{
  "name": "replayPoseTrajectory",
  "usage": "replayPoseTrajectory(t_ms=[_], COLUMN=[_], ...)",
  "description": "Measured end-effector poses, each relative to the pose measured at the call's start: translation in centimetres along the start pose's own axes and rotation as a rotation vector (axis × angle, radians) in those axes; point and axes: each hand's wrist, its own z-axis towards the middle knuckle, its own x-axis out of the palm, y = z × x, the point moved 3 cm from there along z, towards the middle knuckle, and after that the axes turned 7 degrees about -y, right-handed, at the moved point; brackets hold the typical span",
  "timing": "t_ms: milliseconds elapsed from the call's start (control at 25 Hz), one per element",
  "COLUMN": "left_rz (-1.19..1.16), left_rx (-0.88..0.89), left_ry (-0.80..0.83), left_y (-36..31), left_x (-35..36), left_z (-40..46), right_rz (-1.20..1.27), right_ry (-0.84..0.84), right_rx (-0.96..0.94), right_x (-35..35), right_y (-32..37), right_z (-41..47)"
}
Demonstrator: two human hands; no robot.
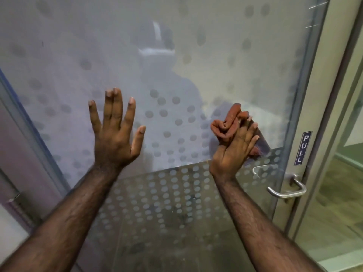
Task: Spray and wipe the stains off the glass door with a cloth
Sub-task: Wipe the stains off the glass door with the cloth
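Note:
A frosted glass door with a pattern of grey dots fills the view straight ahead. My right hand holds a bunched orange-brown cloth against the glass, just above the clearer lower band and left of the door handle. My left hand is raised in front of the glass with its fingers spread and nothing in it. No spray bottle is in sight. A dim reflection of a person shows in the glass between my hands.
A metal lever handle sits at the door's right edge, below a blue PULL label. The pale door frame runs down the right side. A hinge shows at the left edge.

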Motion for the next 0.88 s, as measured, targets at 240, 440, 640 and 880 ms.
replayPoseTrajectory(t_ms=[240, 440, 640, 880], left_rz=[0.031, 0.030, 0.045, 0.041], left_rx=[0.041, 0.051, 0.012, -0.013], left_ry=[-0.042, -0.061, -0.030, -0.002], left_y=[-0.2, 0.0, 0.4, 0.2], left_x=[1.0, 0.7, 0.0, -0.3], left_z=[-1.1, -1.5, -2.9, -3.5], right_rz=[-0.004, -0.059, -0.066, -0.010], right_ry=[0.356, 0.421, 0.277, -0.032], right_rx=[-0.447, -0.737, -0.315, 0.226], right_x=[1.7, 0.3, -1.8, -4.5], right_y=[5.2, 3.1, -5.0, -12.9], right_z=[-10.5, -11.9, -2.2, -0.7])
